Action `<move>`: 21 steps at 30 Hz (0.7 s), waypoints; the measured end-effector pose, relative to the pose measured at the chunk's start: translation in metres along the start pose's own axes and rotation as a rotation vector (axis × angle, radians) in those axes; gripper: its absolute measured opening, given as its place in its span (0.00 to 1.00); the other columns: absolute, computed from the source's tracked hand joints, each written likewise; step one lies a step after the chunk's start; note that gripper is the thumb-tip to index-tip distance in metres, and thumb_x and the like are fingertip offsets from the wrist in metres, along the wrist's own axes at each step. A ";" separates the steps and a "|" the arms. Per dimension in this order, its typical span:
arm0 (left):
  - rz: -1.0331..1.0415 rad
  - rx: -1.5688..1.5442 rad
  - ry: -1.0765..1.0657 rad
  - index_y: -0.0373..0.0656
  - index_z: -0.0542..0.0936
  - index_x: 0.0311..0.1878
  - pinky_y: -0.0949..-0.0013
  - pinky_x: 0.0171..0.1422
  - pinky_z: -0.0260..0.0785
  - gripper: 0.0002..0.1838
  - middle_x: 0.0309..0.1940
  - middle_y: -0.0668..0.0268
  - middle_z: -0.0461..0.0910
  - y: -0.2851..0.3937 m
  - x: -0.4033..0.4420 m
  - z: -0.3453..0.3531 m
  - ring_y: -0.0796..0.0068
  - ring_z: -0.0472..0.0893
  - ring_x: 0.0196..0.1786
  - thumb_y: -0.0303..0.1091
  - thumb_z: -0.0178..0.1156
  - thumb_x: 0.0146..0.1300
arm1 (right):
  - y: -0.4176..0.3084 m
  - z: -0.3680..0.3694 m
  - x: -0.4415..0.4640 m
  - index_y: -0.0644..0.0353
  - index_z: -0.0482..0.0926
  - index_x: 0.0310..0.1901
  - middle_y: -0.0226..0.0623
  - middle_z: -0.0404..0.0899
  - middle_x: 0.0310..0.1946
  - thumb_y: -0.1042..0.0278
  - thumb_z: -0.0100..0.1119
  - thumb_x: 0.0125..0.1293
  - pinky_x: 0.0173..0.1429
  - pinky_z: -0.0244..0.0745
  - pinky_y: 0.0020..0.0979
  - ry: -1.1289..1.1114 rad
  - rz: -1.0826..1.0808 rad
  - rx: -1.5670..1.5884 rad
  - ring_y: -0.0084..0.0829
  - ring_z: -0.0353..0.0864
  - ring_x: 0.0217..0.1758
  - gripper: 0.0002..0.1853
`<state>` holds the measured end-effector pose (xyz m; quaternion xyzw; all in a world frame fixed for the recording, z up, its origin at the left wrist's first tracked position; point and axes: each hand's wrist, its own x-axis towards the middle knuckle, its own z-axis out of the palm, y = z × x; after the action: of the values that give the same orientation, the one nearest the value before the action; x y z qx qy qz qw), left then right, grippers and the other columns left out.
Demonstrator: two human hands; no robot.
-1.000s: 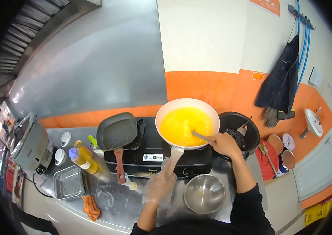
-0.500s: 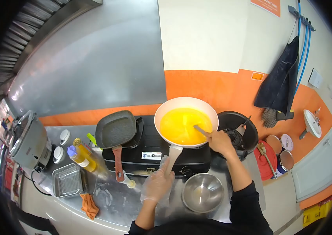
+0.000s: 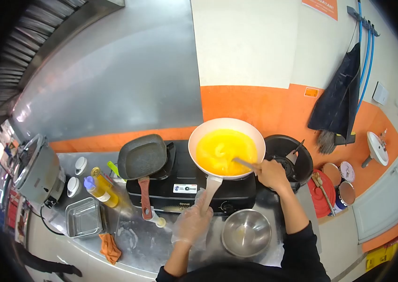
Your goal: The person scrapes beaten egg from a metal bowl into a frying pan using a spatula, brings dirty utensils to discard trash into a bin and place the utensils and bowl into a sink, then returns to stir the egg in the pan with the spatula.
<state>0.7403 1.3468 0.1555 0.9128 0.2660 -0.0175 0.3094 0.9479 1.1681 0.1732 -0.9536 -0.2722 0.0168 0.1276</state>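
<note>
My left hand [image 3: 193, 224], in a clear loose plastic glove, is closed around the pale handle [image 3: 212, 191] of a cream frying pan [image 3: 227, 123]. The pan sits on the right side of a black Rinnai gas stove [image 3: 194, 202]. Bright yellow liquid, like beaten egg [image 3: 220, 145], covers its bottom. My bare right hand [image 3: 272, 175] grips a grey-brown spatula [image 3: 243, 163] at the pan's right edge. The spatula slants left into the liquid, which hides its tip. Below the stove stands a steel bowl [image 3: 247, 233].
A dark square pan [image 3: 142, 155] with a red-brown handle occupies the left burner. Right of the stove is a black pan [image 3: 304, 155] with a utensil inside. Leftward are oil bottles [image 3: 107, 197], a glass container [image 3: 84, 217], an orange cloth [image 3: 109, 249] and a grey cooker [image 3: 39, 174].
The right hand and spatula have shifted slightly right and down, and the swirl in the yellow liquid looks different. The left hand keeps hold of the handle. The whole view has shifted slightly.
</note>
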 end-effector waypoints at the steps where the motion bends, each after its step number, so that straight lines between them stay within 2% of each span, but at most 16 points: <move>1: 0.025 -0.015 0.019 0.65 0.61 0.71 0.49 0.54 0.71 0.33 0.43 0.45 0.81 -0.004 0.001 0.004 0.45 0.80 0.47 0.50 0.54 0.62 | 0.004 0.011 0.009 0.48 0.84 0.46 0.53 0.80 0.41 0.62 0.54 0.64 0.47 0.78 0.47 0.068 -0.026 -0.047 0.51 0.82 0.44 0.12; 3: 0.052 -0.033 0.040 0.65 0.60 0.72 0.49 0.54 0.71 0.33 0.43 0.45 0.81 -0.004 0.001 0.008 0.45 0.81 0.47 0.50 0.53 0.62 | 0.004 0.026 0.012 0.48 0.84 0.47 0.53 0.79 0.42 0.63 0.54 0.64 0.46 0.79 0.48 0.004 0.000 -0.048 0.51 0.82 0.44 0.13; 6: -0.049 -0.003 -0.054 0.66 0.62 0.71 0.54 0.60 0.68 0.32 0.52 0.50 0.79 -0.001 0.002 0.000 0.47 0.77 0.55 0.53 0.54 0.62 | -0.003 0.011 0.003 0.48 0.84 0.47 0.52 0.79 0.42 0.64 0.54 0.63 0.46 0.79 0.48 -0.022 -0.075 0.042 0.53 0.82 0.42 0.13; 9: -0.053 0.001 -0.046 0.66 0.62 0.71 0.54 0.61 0.68 0.33 0.52 0.49 0.79 0.006 -0.004 -0.006 0.47 0.77 0.56 0.53 0.54 0.62 | 0.003 0.015 0.008 0.47 0.84 0.47 0.54 0.81 0.39 0.63 0.55 0.63 0.46 0.79 0.48 0.117 -0.054 -0.009 0.55 0.82 0.41 0.13; 12: -0.066 -0.024 -0.067 0.67 0.62 0.71 0.53 0.61 0.68 0.33 0.52 0.49 0.79 0.004 -0.002 -0.005 0.46 0.77 0.56 0.53 0.54 0.62 | -0.003 0.027 0.018 0.47 0.84 0.48 0.55 0.78 0.45 0.63 0.55 0.62 0.46 0.79 0.48 0.007 0.019 -0.062 0.54 0.82 0.41 0.14; 13: -0.065 -0.024 -0.054 0.67 0.62 0.71 0.53 0.61 0.68 0.33 0.52 0.49 0.79 0.004 0.000 -0.007 0.46 0.77 0.56 0.53 0.54 0.62 | 0.000 0.021 0.011 0.46 0.84 0.48 0.55 0.78 0.44 0.64 0.54 0.62 0.46 0.79 0.47 -0.016 -0.088 0.013 0.55 0.82 0.41 0.14; 14: -0.072 -0.009 -0.061 0.66 0.62 0.71 0.53 0.61 0.67 0.33 0.52 0.49 0.79 0.005 0.000 -0.007 0.46 0.77 0.56 0.53 0.54 0.62 | 0.000 0.021 0.014 0.46 0.84 0.48 0.55 0.78 0.44 0.64 0.54 0.62 0.46 0.79 0.47 -0.012 -0.094 0.015 0.55 0.82 0.41 0.14; 16: -0.079 0.004 -0.079 0.66 0.62 0.71 0.53 0.61 0.67 0.33 0.52 0.48 0.78 0.004 -0.001 -0.006 0.46 0.77 0.56 0.53 0.54 0.62 | 0.005 0.023 0.013 0.43 0.83 0.51 0.53 0.81 0.37 0.64 0.53 0.63 0.46 0.79 0.47 0.054 -0.053 0.034 0.54 0.82 0.40 0.16; 20: -0.071 -0.010 -0.066 0.67 0.61 0.71 0.53 0.61 0.67 0.33 0.52 0.48 0.78 0.006 -0.002 -0.005 0.47 0.77 0.56 0.53 0.54 0.62 | -0.010 0.022 0.009 0.42 0.82 0.53 0.53 0.80 0.41 0.62 0.54 0.64 0.47 0.79 0.46 0.003 -0.096 -0.066 0.51 0.83 0.39 0.16; 21: -0.094 -0.004 -0.088 0.67 0.61 0.71 0.54 0.61 0.67 0.33 0.53 0.48 0.78 0.006 -0.001 -0.007 0.47 0.77 0.56 0.53 0.54 0.62 | 0.000 0.025 0.010 0.43 0.83 0.52 0.52 0.80 0.38 0.61 0.55 0.64 0.47 0.79 0.47 0.022 -0.136 0.086 0.52 0.83 0.38 0.16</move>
<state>0.7410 1.3461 0.1646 0.8969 0.2948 -0.0717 0.3216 0.9539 1.1792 0.1492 -0.9266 -0.3341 0.0093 0.1725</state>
